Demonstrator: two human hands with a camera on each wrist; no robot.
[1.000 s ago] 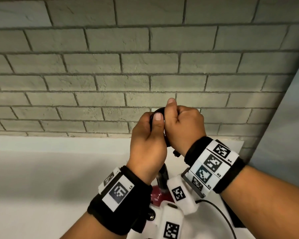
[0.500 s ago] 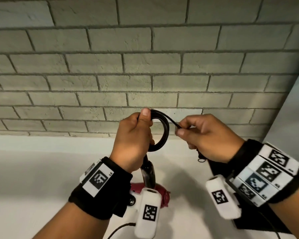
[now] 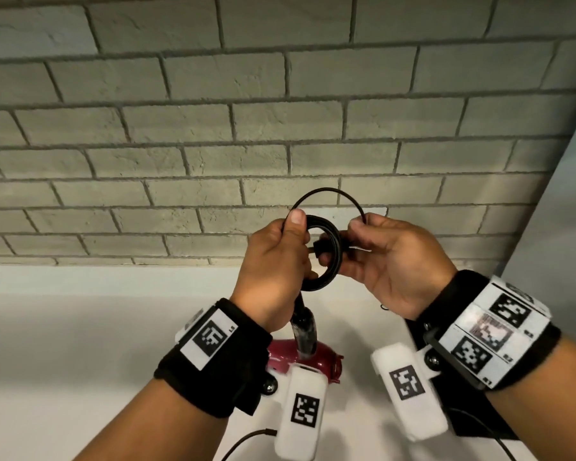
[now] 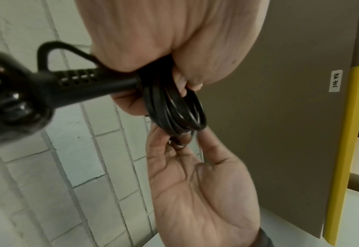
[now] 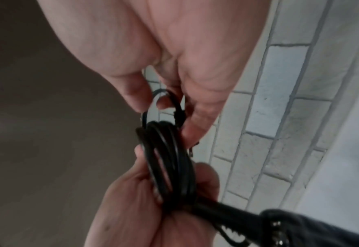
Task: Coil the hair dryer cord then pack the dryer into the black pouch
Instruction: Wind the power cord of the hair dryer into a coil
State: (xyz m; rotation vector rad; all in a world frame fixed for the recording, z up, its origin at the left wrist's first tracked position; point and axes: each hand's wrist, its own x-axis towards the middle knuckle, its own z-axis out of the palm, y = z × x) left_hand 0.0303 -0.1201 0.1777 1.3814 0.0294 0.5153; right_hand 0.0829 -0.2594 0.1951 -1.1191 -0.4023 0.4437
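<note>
My left hand grips a black coil of cord held up in front of the brick wall, thumb pressed on top. The coil has several loops. My right hand pinches the loose end of the cord, which arches over the coil. The dryer's black handle hangs below my left hand, and its red body shows under the wrists. The black pouch lies on the white counter under my right wrist, mostly hidden. The right wrist view shows the coil and the pinched loop.
A grey brick wall stands close behind the hands. The white counter runs along its foot. A grey panel closes off the right side; in the left wrist view it has a yellow edge.
My right hand swung the loose cord up and over, back toward the coil, forming a new arch. The left hand kept its grip on the coil.
</note>
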